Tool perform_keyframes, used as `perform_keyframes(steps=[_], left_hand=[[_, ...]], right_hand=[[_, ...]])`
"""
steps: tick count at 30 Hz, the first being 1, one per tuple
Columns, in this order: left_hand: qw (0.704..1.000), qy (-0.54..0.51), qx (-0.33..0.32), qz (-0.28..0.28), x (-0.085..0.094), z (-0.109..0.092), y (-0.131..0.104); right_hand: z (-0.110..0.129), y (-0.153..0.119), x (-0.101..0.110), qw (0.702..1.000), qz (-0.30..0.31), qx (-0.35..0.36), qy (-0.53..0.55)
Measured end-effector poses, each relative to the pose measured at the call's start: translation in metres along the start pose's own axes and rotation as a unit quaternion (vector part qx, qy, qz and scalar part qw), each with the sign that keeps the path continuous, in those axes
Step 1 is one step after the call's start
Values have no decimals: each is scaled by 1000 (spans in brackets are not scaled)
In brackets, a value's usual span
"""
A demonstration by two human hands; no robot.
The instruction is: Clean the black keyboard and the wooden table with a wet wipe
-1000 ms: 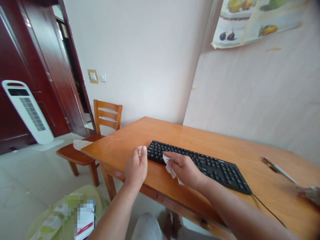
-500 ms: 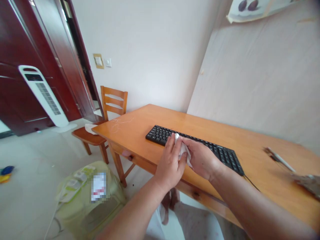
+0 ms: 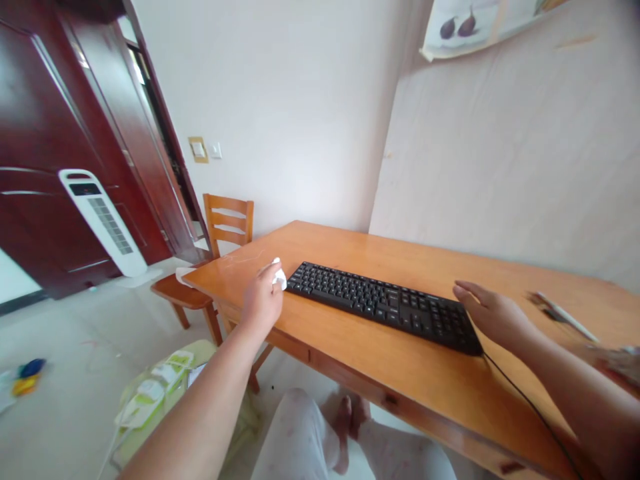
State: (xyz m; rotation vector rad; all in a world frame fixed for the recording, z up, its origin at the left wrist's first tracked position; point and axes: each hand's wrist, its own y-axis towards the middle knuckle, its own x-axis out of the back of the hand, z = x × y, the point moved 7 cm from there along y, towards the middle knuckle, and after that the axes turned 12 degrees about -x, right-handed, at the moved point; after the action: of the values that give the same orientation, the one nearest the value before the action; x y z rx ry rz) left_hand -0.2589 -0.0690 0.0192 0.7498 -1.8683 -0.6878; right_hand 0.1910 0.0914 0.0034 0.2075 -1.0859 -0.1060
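A black keyboard (image 3: 370,300) lies at a slant on the wooden table (image 3: 340,243), its cable running off to the lower right. Beyond its left end is my left hand (image 3: 263,300), closed round a crumpled white tissue (image 3: 280,277) that pokes out past the fingers. My right hand (image 3: 487,310) is over the keyboard's right end, fingers stretched out and nothing in it. Whether the right hand touches the keys I cannot tell.
A pen-like white stick (image 3: 567,317) lies on the table's right side. A wooden chair (image 3: 227,223) stands past the table's left end. Below left is a pale green stool (image 3: 200,350) bearing a power strip. A white tower fan (image 3: 107,223) stands by the door.
Both hands were together over the keyboard with the tissue between them. They have parted: the left went left with the tissue, the right went right. The view has shifted a little.
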Motion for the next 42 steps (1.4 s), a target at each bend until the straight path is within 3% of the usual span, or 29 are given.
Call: perform_keyframes(steps=[4,10,13,19,21,23,28,31,33,38,40,42], left_hand=[[996,51,10,78,-14,19,0],[988,78,-4,132,-32,12,-8],[985,86,-18,147,-37,-8,-13],[977,37,-109,180,-63,-86,-36],[971,22,-136,194,-69,-101,-40],[970,35,-139,195,-68,-99,-38],[977,116,-71,162,-43,-46,-17],[978,130,-54,154,-37,-32,-12],[977,120,-71,160,-42,-41,-17],[963,48,-183,190,-60,-91,-37],[961,49,-189,196,-60,-92,-36],[967,76,-158,186,-54,-78,-28]], right_hand=[[-24,6,-16,995,4,-37,-92],[-27,4,-26,982,97,-97,-129],[-27,6,-25,984,106,-88,-115],[-27,6,-27,982,138,-72,-111],[-27,6,-27,982,139,-69,-108],[-28,7,-28,982,142,-65,-106],[-31,10,-32,981,147,-62,-106],[-30,10,-32,982,144,-62,-102],[-29,10,-31,983,141,-61,-100],[-27,9,-29,985,132,-58,-95],[-27,9,-29,985,133,-58,-95],[-27,9,-29,985,131,-60,-95]])
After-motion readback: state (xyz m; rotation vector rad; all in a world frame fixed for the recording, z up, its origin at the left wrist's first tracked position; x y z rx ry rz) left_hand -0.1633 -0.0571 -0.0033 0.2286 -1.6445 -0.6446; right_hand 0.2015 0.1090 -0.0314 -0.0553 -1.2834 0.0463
